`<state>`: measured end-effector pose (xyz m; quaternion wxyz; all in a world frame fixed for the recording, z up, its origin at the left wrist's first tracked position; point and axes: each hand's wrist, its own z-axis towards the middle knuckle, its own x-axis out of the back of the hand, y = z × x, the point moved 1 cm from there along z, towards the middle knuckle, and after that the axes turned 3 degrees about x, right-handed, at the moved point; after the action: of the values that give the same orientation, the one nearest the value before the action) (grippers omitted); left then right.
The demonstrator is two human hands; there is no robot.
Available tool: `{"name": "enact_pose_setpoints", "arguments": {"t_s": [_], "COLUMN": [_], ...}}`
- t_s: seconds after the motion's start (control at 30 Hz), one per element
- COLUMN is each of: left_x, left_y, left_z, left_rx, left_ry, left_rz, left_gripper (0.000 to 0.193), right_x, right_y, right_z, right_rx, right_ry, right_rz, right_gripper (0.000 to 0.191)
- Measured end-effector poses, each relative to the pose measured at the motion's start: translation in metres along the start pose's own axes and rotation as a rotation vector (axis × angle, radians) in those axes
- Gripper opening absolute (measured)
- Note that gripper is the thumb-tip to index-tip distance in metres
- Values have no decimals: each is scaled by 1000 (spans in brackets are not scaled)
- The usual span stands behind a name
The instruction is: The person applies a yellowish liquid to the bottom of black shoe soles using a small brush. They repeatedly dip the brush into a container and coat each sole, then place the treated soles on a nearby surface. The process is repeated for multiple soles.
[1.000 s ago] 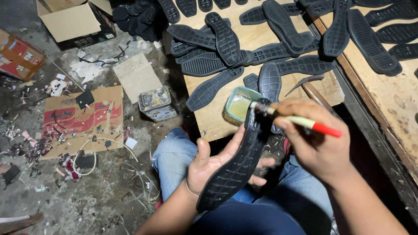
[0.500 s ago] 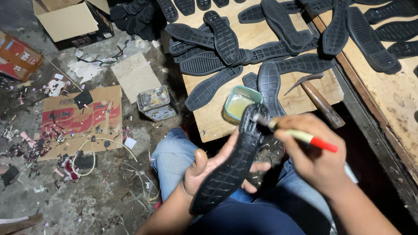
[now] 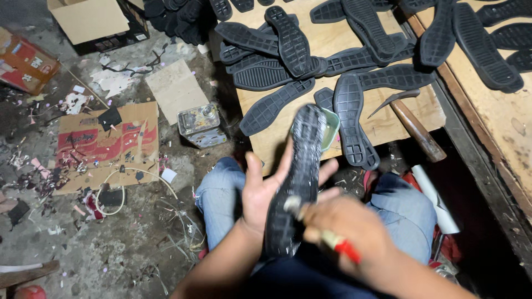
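Observation:
My left hand holds a black rubber shoe sole from underneath, fingers spread along its edge, the sole pointing away over my knees. My right hand grips a small brush with a yellow and red handle; its bristle end rests on the near part of the sole, which shows pale wet streaks. Just beyond the sole's far tip stands a small green bowl on the wooden board, partly hidden by the sole.
Many black soles lie on the board and on the wooden bench at right. A hammer rests near the board's edge. On the littered floor at left are a metal can, flattened cardboard and boxes.
My right hand has moved the brush from the bowl and the sole's far tip down to its near end. The sole is now held flatter and lower.

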<state>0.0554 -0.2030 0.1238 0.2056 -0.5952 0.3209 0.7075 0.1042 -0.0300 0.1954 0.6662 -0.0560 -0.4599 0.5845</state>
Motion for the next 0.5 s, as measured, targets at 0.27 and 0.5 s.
{"name": "enact_pose_setpoints", "arguments": {"t_s": [0.27, 0.5], "left_x": [-10, -13], "left_y": [12, 19], "left_z": [24, 27], "left_rx": [-148, -217], "left_ry": [-87, 59], "left_rz": [-293, -60], "left_gripper": [94, 93], "right_x": [2, -1], "right_y": [3, 6], "right_z": [4, -2], "right_rx": [19, 27], "right_ry": [-22, -36], "right_rz": [-21, 49], "right_gripper": [39, 43]}}
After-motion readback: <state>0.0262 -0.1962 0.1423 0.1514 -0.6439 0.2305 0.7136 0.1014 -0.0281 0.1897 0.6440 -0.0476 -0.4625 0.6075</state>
